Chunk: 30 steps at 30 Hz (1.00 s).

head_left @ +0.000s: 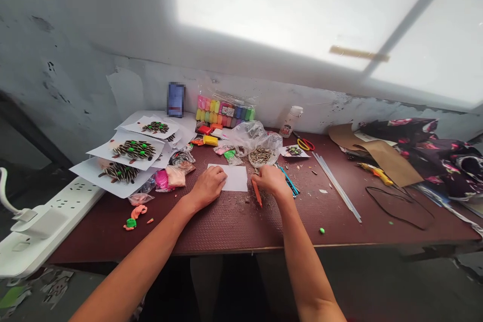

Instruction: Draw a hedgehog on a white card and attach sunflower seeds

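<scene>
A small white sheet of paper (pixel 235 178) lies flat on the table in front of me. My left hand (pixel 209 185) rests at its left edge, fingers curled together over the paper. At the sheet's right side is my right hand (pixel 270 179), fingers bent and closed at the top end of an orange marker (pixel 257 193). That marker slants down toward the table's front edge; the fingertips are partly hidden by the hand. Just beyond the right hand sits a clear plastic bag of sunflower seeds (pixel 261 155). Blue pens (pixel 290 181) lie beside the right wrist.
Left are stacked sheets (pixel 134 150) with seed-covered hedgehog pictures, clay lumps (pixel 132 219) and a power strip (pixel 49 221). Behind stand coloured clay packs (pixel 226 110), a phone (pixel 175 99) and a bottle (pixel 291 122). Right are scissors (pixel 305 144), glue sticks (pixel 337 188) and a glue gun (pixel 377 173).
</scene>
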### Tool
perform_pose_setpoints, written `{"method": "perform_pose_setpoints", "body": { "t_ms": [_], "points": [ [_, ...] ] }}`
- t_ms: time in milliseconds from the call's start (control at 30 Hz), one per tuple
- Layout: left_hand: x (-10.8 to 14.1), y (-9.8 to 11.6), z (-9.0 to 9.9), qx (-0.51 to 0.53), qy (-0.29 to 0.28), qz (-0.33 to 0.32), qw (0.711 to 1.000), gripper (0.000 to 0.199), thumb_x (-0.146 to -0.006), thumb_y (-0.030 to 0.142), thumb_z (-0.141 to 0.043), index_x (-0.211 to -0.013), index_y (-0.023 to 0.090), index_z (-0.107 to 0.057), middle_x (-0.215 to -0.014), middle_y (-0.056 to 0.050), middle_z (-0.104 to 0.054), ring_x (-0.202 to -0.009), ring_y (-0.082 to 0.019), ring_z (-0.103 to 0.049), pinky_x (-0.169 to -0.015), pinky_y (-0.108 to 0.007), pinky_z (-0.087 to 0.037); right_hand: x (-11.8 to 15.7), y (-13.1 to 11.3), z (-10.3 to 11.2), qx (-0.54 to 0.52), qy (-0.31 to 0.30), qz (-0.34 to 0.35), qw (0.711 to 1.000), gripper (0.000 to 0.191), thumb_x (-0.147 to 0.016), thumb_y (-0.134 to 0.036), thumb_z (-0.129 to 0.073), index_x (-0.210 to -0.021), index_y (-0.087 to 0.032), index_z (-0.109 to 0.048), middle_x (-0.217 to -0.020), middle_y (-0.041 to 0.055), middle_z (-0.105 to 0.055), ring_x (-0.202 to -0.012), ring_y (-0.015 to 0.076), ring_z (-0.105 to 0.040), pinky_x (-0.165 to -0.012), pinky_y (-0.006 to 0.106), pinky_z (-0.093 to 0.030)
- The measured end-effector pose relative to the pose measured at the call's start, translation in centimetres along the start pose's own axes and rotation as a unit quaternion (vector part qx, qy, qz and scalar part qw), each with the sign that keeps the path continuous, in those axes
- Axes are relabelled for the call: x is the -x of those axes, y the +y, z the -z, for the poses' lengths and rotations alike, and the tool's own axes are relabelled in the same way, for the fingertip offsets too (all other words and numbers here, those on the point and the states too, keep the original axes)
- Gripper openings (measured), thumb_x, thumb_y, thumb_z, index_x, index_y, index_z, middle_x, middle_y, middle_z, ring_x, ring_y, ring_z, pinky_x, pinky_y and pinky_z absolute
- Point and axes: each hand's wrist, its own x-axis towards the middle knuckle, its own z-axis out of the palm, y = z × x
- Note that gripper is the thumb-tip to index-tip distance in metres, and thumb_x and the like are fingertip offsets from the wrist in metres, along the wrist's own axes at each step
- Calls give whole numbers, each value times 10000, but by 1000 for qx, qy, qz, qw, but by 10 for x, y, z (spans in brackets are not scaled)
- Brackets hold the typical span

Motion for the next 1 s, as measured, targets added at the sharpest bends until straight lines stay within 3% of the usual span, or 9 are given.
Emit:
{"method": "perform_pose_setpoints", "body": {
  "t_ms": [133, 267, 400, 467, 600, 700, 767, 867, 1000],
  "points": [
    [0, -3, 1, 34, 20, 21, 999, 249, -922, 124, -501, -975, 191, -734, -1045, -107, -718, -1010, -250, -647, -938, -411, -534, 10, 3, -9, 4, -44, 26, 999, 298, -923, -403, -608, -839, -173, -778, -912, 162, -781, -907, 270, -733, -690, 283, -426],
    [0, -14, 7, 33, 85, 68, 994, 277, -910, 133, -493, -991, 192, -751, -1068, -100, -740, -1025, -256, -660, -953, -422, -543, 10, 2, -8, -30, 4, 21, 999, 458, -1028, -359, -420, -806, -149, -762, -824, 159, -768, -836, 238, -720, -697, 283, -417],
    [-1, -32, 14, 21, 98, 113, 988, 288, -860, 135, -513, -987, 193, -765, -1048, -93, -766, -1015, -271, -679, -967, -440, -550, 4, 1, -4, -188, 33, 71, 979, 323, -1015, -299, -464, -1104, -126, -722, -640, 46, -714, -680, 173, -657, -696, 253, -433],
    [-4, -39, 17, 22, 75, 128, 989, 322, -824, 116, -517, -1002, 201, -772, -1058, -81, -776, -1024, -266, -691, -979, -432, -550, -3, -4, -3, -314, 29, 126, 940, 359, -970, -248, -513, -1293, -151, -635, -577, -33, -663, -603, 142, -615, -686, 236, -449],
    [-15, -47, 24, 16, 11, 133, 991, 388, -790, 86, -526, -1067, 188, -777, -1120, -92, -777, -1078, -265, -698, -999, -396, -537, -18, -21, -1, -538, -71, 181, 820, 188, -881, -196, -514, -928, -159, -693, -519, -55, -565, -500, 104, -542, -588, 217, -455],
    [-25, -51, 26, 5, -15, 137, 990, 367, -801, 85, -522, -1031, 193, -787, -1075, -93, -788, -1035, -263, -710, -945, -372, -548, -27, -33, -2, -678, -157, 175, 697, 198, -793, -239, -652, -981, -182, -676, -784, 9, -723, -651, 127, -683, -641, 237, -528],
    [-27, -54, 24, -7, -9, 133, 991, 339, -818, 105, -525, -1006, 202, -790, -1040, -87, -791, -1005, -259, -713, -912, -364, -552, -32, -38, -8, -718, -162, 173, 655, 340, -707, -274, -791, -1007, -205, -648, -871, 23, -747, -768, 153, -731, -664, 227, -528],
    [-24, -56, 19, -9, 18, 117, 993, 283, -852, 165, -536, -969, 199, -790, -1022, -87, -784, -983, -254, -704, -912, -376, -550, -39, -42, -23, -728, -122, 149, 658, 445, -630, -466, -880, -885, -202, -628, -700, -21, -674, -593, 107, -636, -529, 189, -418],
    [-17, -55, 16, 19, 29, 104, 994, 269, -882, 208, -530, -970, 185, -783, -1050, -98, -774, -999, -254, -689, -946, -408, -538, -40, -42, -36, -669, -75, 177, 718, 458, -703, -612, -780, -765, -173, -664, -564, -55, -560, -474, 49, -373, -467, 193, -284]
  ]
}}
